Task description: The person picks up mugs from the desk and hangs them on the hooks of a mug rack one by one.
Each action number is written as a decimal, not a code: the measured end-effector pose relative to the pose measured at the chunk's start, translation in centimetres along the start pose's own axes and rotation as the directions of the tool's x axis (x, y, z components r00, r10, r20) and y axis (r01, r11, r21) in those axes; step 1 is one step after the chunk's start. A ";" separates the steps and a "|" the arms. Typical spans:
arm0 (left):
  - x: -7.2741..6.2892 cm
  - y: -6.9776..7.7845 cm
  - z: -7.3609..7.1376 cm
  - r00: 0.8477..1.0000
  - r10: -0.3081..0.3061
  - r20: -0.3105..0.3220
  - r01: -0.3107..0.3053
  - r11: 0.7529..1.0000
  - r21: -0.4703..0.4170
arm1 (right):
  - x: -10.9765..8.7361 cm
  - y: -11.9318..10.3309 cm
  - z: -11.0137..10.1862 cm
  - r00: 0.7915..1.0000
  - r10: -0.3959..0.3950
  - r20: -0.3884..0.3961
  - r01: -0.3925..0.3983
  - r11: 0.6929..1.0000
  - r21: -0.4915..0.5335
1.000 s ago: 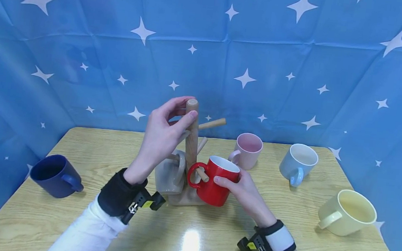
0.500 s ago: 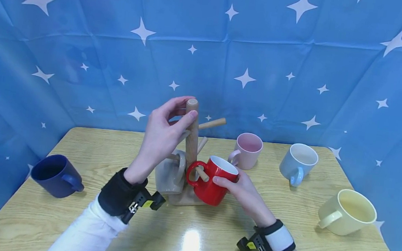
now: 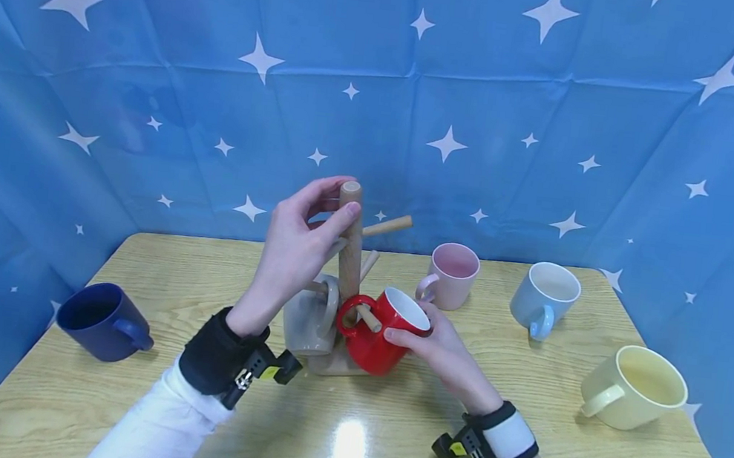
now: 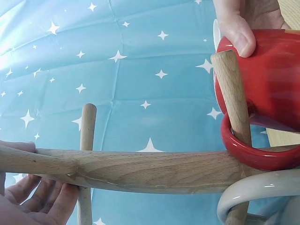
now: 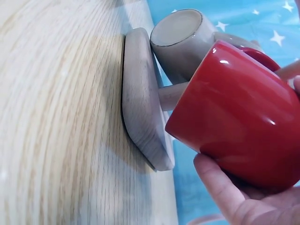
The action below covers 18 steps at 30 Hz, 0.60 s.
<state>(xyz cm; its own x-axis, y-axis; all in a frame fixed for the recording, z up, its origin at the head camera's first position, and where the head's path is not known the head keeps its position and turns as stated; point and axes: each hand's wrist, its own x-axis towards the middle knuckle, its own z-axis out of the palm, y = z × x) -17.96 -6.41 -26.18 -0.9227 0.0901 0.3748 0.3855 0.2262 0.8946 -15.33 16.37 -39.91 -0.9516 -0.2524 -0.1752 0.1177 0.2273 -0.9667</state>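
My left hand (image 3: 301, 241) grips the top of a wooden mug tree (image 3: 349, 264), its thumb and fingers around the post. In my right hand (image 3: 445, 349) is a red mug (image 3: 376, 346), held by its body near the rim, thumb on the near side. A lower peg (image 4: 233, 89) of the tree passes through the red mug's handle (image 4: 255, 152). Tilted, the mug hangs beside the post, above the wooden base (image 5: 140, 101). On another peg at the left hangs a grey mug (image 3: 310, 320) by its handle.
A dark blue mug (image 3: 103, 322) lies tilted at the table's left. Toward the back right stand a pink mug (image 3: 452, 277) and a light blue mug (image 3: 542, 300); a yellow mug (image 3: 632, 391) is at the right. A starry blue cloth (image 3: 383, 74) hangs behind the table.
The right hand has moved the red mug slightly left, toward the post, so its handle sits further along the peg. The mug leans more. The left hand has stayed in place.
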 end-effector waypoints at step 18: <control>0.0 -0.2 0.1 1.000 0.004 0.002 -0.004 1.000 0.000 | 0.1 0.3 0.0 1.000 0.010 0.004 -0.010 1.000 0.029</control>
<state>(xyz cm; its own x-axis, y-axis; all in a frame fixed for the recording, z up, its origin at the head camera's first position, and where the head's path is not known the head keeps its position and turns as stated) -18.04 -6.38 -26.33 -0.9213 0.0930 0.3776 0.3889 0.2258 0.8932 -15.42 16.45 -40.25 -0.9492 -0.2544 -0.1854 0.1353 0.2021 -0.9700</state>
